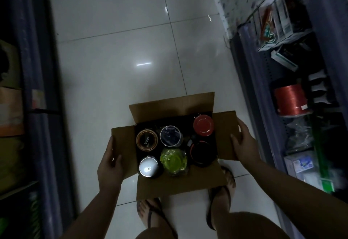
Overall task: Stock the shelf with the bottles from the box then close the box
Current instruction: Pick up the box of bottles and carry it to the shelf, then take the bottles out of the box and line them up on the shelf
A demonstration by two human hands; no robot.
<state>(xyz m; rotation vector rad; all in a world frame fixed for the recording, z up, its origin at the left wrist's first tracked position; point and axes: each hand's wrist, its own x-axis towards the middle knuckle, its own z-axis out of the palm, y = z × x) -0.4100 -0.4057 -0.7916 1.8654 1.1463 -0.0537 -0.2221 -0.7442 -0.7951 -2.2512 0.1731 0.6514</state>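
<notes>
An open cardboard box [178, 184] is held above the tiled floor, all its flaps spread out. Inside stand several bottles seen from above: a gold-rimmed lid [146, 140], a clear one [170, 135], a red cap [203, 124], a silver cap [148, 166], a green one [174, 160] and a dark one with an orange rim [202, 153]. My left hand [110, 161] grips the left flap. My right hand [243, 144] grips the right flap. The shelf [263, 80] with stocked goods runs along the right side.
A red spool [291, 99] and small packets [276, 24] sit on the right shelf. Another dark shelf unit [32, 97] with boxes lines the left. The aisle of pale tiles [122, 50] runs ahead. My feet in sandals stand under the box.
</notes>
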